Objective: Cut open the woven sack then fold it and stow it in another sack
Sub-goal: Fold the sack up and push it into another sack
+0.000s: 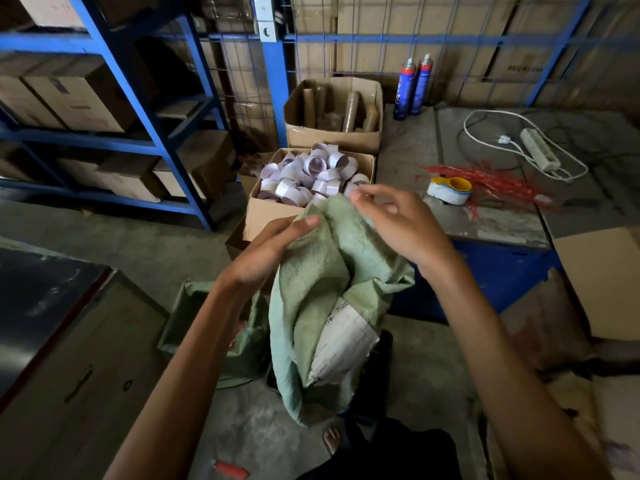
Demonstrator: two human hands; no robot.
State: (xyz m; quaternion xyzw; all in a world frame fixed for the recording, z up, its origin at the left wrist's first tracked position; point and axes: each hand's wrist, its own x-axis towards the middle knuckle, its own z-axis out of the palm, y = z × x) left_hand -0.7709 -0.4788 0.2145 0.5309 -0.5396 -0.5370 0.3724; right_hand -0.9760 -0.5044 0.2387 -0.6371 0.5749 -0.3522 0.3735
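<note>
A pale green woven sack (322, 292) hangs crumpled in front of me, with a white shipping label (343, 344) on its lower part. My left hand (273, 247) grips the sack's upper left edge, thumb on top. My right hand (398, 223) pinches its top edge with the fingertips. A second green sack (207, 327) stands open on the floor below my left arm. A red cutter (230, 471) lies on the floor near the bottom edge.
A cardboard box of tape rolls (308, 178) and a taller box (334, 112) stand behind the sack. A grey table (485, 202) on the right holds a tape roll, red strips, a power strip and spray cans. Blue shelving (114, 109) fills the left.
</note>
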